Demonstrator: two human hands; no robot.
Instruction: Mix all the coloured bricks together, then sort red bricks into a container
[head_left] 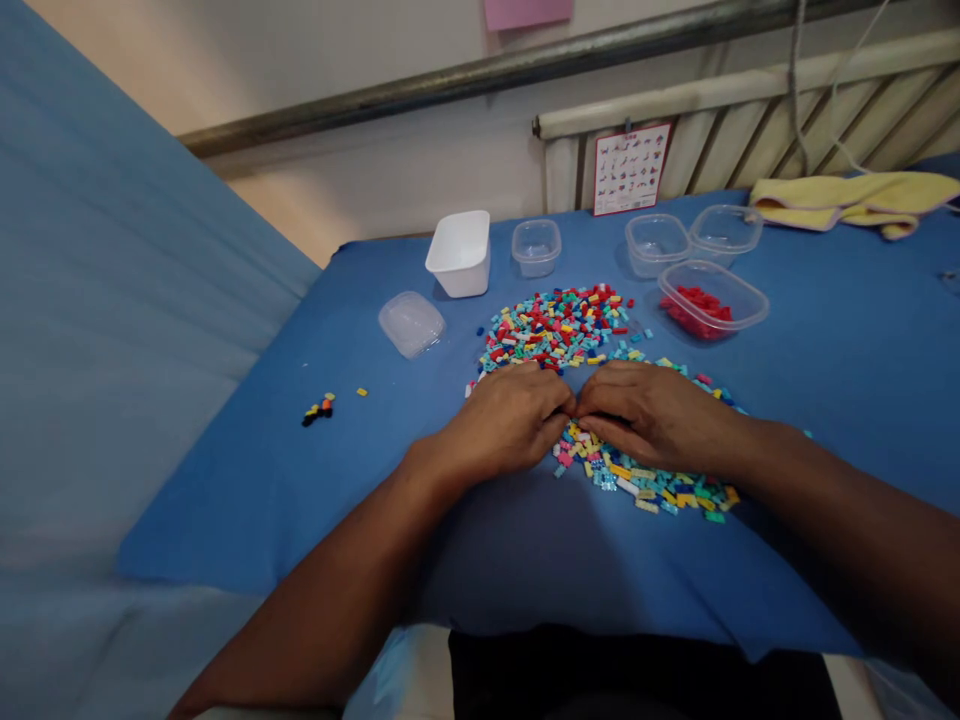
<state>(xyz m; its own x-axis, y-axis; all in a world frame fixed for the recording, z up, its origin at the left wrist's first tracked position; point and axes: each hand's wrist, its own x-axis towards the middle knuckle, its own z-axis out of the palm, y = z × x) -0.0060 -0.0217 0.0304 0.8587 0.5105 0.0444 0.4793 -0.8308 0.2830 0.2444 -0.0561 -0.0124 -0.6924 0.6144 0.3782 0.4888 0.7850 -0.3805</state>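
Note:
My left hand (510, 415) and my right hand (649, 410) meet at their fingertips over a spread of small coloured plastic building bricks (652, 488). Both hands are closed in a pinch, and whatever lies between the fingers is too small or hidden to make out. Just beyond them is a denser heap of mixed bricks (551, 325), in red, light blue, yellow, pink and other colours. My wrists and fingers cover part of both heaps. To the right of the heap, a clear tub (752, 300) contains red bricks (697, 308).
A white tub (459, 255), a clear tub (536, 245) and two more clear tubs (658, 240) line the back. Left lie a clear lid (412, 323) and a small black-and-yellow brick cluster (318, 411). A picture card (631, 168) leans behind; a yellow cloth (847, 200) lies back right.

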